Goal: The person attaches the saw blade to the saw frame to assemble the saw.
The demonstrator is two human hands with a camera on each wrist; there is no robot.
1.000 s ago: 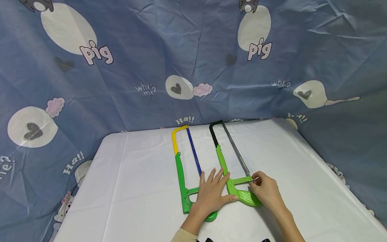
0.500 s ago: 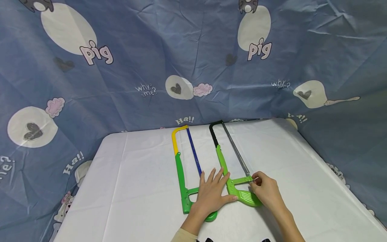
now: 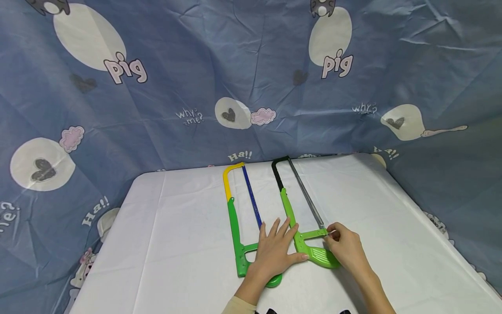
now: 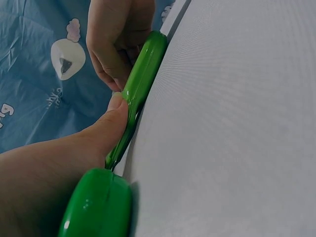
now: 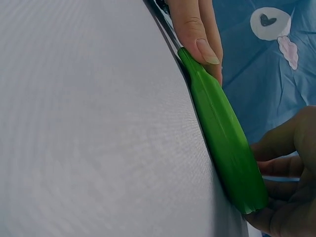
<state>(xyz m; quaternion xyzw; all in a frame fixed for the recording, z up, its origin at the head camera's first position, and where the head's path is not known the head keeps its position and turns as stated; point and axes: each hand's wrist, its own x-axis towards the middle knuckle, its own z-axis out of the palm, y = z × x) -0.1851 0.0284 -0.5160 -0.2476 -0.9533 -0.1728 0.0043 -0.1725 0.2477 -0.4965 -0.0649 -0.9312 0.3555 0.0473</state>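
Observation:
Two hacksaws lie side by side on the white-covered table. My left hand rests with straight, spread fingers across the dark green hacksaw, which has a yellow front and blue blade, and reaches the light green hacksaw. In the left wrist view, its thumb touches the light green handle. My right hand pinches the small fitting at the lower end of the light green saw's grey blade; the fingers mostly hide that fitting. The light green handle extends beneath this hand in the right wrist view.
A white cloth covers the table. Behind it and along the sides hangs a blue patterned curtain. Both saws' far ends lie near the table's back edge.

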